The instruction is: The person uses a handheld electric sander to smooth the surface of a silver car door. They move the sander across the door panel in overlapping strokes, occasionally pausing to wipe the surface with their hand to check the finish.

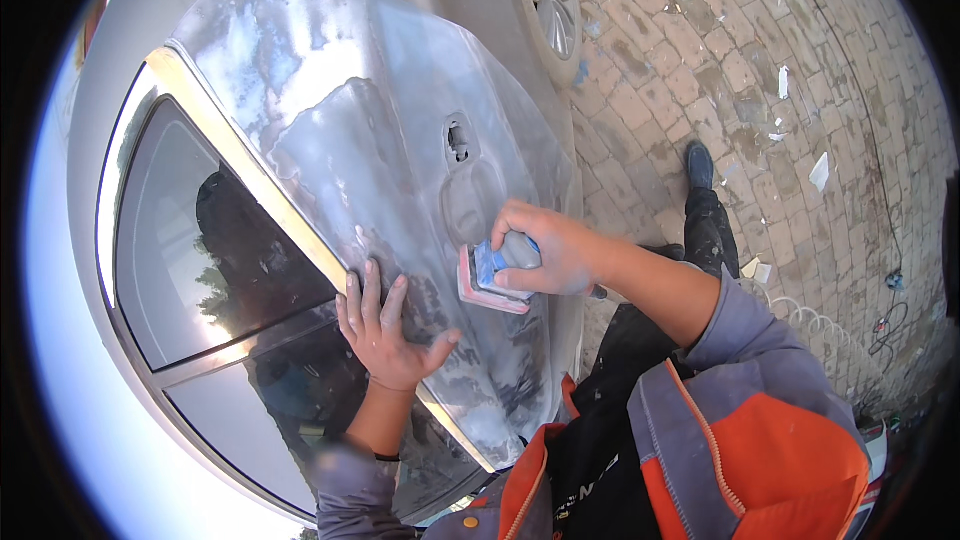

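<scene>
A car door (350, 170) fills the middle, its paint patchy grey and whitish, with tape (230, 146) along the window trim and an opening (458, 140) at the handle recess. My right hand (538, 255) grips a blue-and-grey sanding tool (490, 270), whose pink-edged pad rests on the panel just below that recess. To its left, my left hand (389, 330) lies on the door beside the window trim, fingers apart and dusty, holding nothing.
A wheel (548, 2) is at the top. Brick paving (670, 60) on the right carries paper scraps (819, 172), a coiled hose (805, 320) and a dark cord (880, 335). My shoe (700, 165) stands on the paving. Dark car windows (165, 240) line the left.
</scene>
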`<state>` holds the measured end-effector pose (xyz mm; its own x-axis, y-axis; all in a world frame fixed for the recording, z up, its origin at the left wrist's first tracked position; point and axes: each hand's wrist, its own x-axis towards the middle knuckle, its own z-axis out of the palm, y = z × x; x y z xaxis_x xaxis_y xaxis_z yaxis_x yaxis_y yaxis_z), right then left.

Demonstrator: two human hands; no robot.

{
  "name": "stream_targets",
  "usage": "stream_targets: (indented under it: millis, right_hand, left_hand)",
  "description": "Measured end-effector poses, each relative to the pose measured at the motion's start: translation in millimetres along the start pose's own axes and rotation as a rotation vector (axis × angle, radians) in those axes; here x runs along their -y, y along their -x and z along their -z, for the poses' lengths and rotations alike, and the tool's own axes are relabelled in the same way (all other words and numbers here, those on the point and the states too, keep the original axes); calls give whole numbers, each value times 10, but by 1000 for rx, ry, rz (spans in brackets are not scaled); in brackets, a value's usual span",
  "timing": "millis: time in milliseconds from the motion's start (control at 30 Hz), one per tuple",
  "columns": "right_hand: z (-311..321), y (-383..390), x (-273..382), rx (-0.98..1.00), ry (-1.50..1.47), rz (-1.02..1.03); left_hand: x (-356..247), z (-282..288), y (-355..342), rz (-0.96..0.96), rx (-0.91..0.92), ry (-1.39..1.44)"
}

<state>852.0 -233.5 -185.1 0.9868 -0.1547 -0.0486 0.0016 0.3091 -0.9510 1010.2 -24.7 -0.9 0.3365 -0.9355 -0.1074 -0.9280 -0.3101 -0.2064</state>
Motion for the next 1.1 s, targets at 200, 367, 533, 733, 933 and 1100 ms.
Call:
stream_targets:
  millis: [200,367,533,733,933,1100]
  right_hand:
    - [9,57,187,-20,-235,-269]
    - [86,-11,185,71,-76,-184]
    - [9,25,170,-4,-223,-253]
    - [-90,-47,-15,-144,-164,-78]
    - [-101,11,-217,-164,11,65]
    - [-92,45,-180,-198,-119,60]
  left_hand:
    - [-12,4,1,7,8,-4]
    - [3,-4,10,9,4,5]
    - [-1,5,11,3,12,1]
    - [-3,7,7,4,6,12]
    - [19,20,12,-20,27,2]
    - [7,31,1,12,11,20]
